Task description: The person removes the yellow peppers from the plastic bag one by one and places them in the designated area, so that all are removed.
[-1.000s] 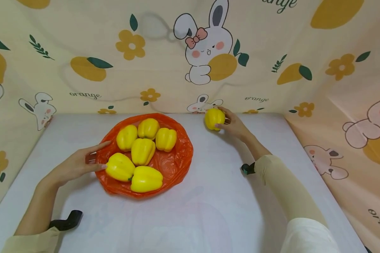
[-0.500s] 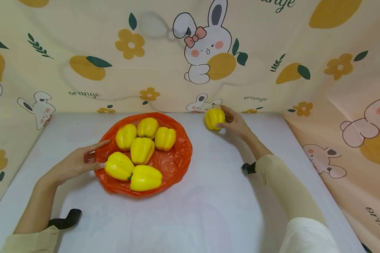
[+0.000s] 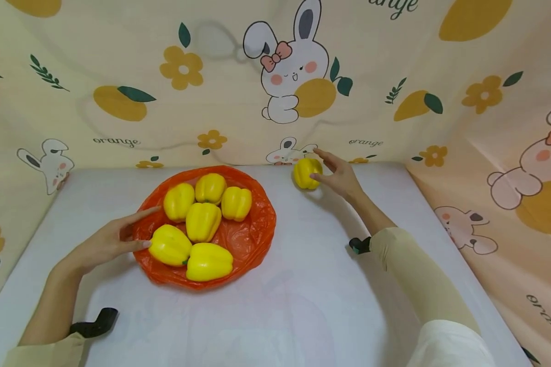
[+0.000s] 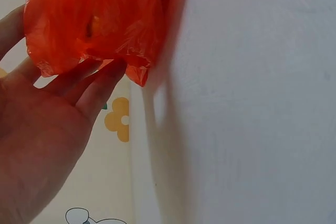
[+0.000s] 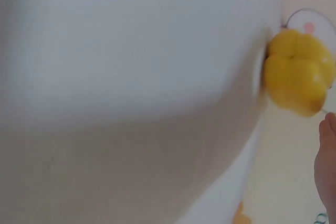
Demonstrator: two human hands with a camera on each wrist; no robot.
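Observation:
In the head view, a round red plastic bag (image 3: 245,242) with a rolled-down rim stands left of centre, holding several yellow bell peppers (image 3: 203,222). My left hand (image 3: 103,242) holds the bag's left rim, thumb and index finger over the edge. The left wrist view shows other fingers against the outside of the bag (image 4: 100,24). A single yellow bell pepper (image 3: 306,173) sits on the table near the back. My right hand (image 3: 342,178) is just right of it, fingers spread and thumb tip overlapping it. In the right wrist view, the fingers appear apart from the pepper (image 5: 298,72).
The white table (image 3: 275,316) meets a printed cloth backdrop (image 3: 239,107) at the back and sides. Black wrist mounts (image 3: 96,322) stick out beside both forearms.
My right hand's fingers have spread and drawn slightly away from the single bell pepper, which stays in place. The left hand keeps its place at the bag. The head view shifts slightly.

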